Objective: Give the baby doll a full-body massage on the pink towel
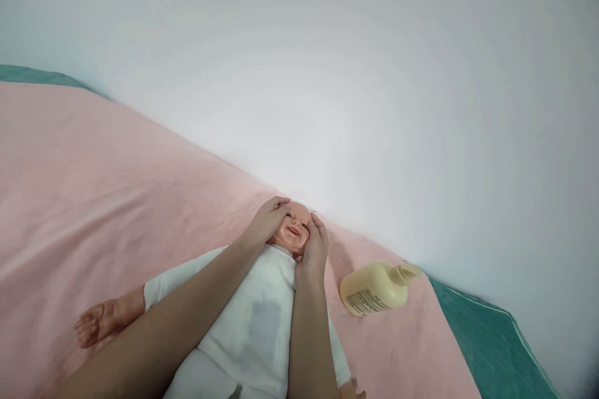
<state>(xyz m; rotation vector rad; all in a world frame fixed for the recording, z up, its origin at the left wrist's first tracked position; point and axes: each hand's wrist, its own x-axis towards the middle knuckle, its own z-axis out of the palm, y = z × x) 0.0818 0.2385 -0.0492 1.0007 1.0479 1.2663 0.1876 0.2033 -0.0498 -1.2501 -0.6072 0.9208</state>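
A baby doll point(266, 312) in a white long-sleeved outfit with a greyish patch on the chest lies on its back on a pink sheet. Its bare head point(296, 224) is cupped between my two hands. My left hand point(267, 219) curves along one side, fingertips near the top of the forehead. Against the other cheek and temple rests my right hand point(317, 243), with its fingers bent toward the brow. My forearms cross over the doll's body and hide part of it. The undersides of both hands are hidden.
A pale yellow pump bottle point(374, 288) with printed text stands right of the doll on the pink sheet point(116, 187). Green covering point(491, 336) shows beyond the sheet at both sides. A white wall point(327, 75) rises just past the doll's head.
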